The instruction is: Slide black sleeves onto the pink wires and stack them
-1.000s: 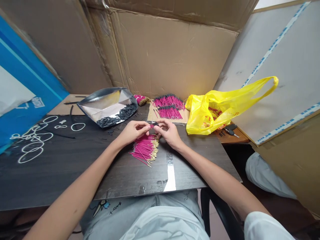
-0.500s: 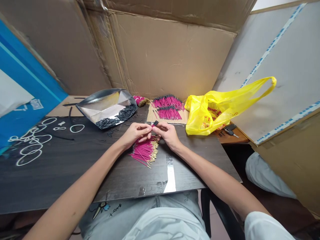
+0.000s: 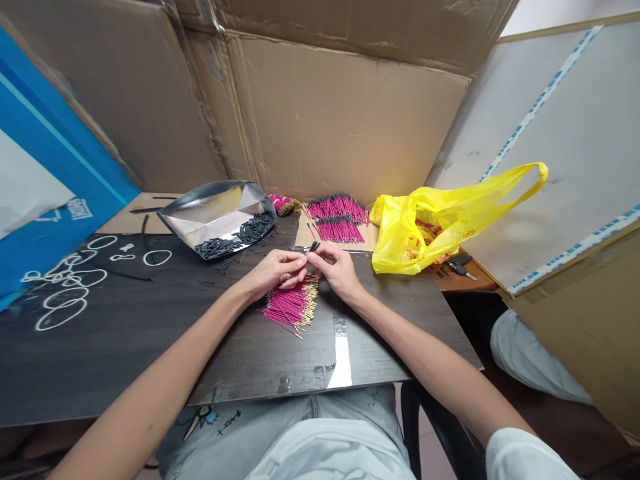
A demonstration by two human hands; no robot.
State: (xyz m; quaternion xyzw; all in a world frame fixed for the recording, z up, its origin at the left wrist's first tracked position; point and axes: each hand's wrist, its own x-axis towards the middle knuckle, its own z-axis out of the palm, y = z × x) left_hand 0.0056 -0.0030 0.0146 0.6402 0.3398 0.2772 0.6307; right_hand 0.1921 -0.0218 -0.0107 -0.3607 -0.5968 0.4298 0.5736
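My left hand and my right hand meet above the dark table, fingertips pinched close together. Between them stick up a few short black sleeves, apparently on thin pink wires whose lower parts my fingers hide. Both hands are closed. Just below lies a fanned pile of pink wires with gold-coloured tips pointing right; my left fingers cover its upper edge. Behind the hands, two rows of pink wires with black ends rest on a piece of cardboard.
Left of the hands stands an open silver-lined bag holding many black sleeves. White rubber bands lie at far left. A yellow plastic bag sits at right, near keys. A bundle of pink wires lies behind. Cardboard walls enclose the back.
The view has shifted slightly. My fingers have drawn a little closer around the black sleeves, and less pink shows between them. The pile and bags stay in place.
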